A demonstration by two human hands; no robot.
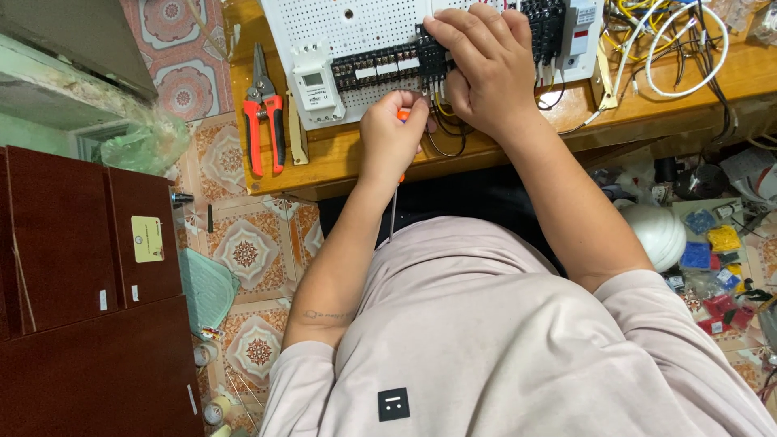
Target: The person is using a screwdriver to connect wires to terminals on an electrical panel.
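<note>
My left fingers [394, 133] clench an orange-handled screwdriver [402, 116], just beneath the black terminal blocks [380, 65] on the white perforated board [356, 24]; my right fingers [486, 65] press down flat on those blocks, gripping nothing

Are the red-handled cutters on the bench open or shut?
Shut. The red-handled cutters lie flat on the wooden bench, blades together at the tip, left of the white perforated panel.
</note>
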